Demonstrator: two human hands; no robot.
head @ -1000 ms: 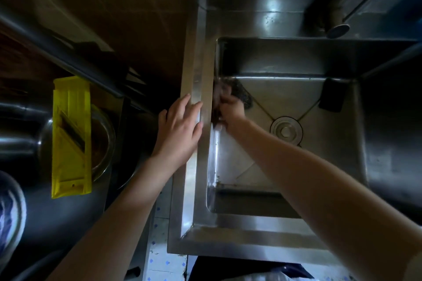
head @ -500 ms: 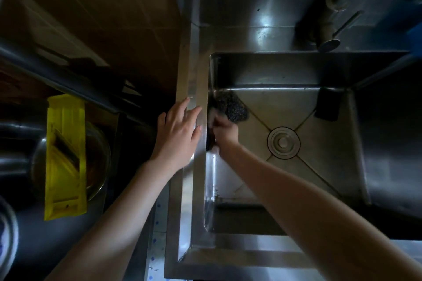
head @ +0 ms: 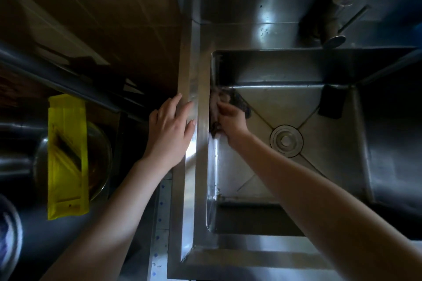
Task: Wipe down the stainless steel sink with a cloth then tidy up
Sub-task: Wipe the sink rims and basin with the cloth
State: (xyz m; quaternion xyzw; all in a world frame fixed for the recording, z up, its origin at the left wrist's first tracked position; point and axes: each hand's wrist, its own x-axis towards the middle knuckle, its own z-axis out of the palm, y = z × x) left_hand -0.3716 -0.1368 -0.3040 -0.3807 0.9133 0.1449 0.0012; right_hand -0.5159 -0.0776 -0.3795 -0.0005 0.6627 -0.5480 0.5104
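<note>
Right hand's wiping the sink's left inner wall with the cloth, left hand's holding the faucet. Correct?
One detail is off. The left hand rests flat on the sink's left rim, fingers spread, as the head view shows. The right hand does press the cloth against the left inner wall.

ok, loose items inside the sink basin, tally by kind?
Cloth, gripped by the right hand: 1
Dark mesh scourer: 1
Black block, far right corner: 1
Total: 3
</note>
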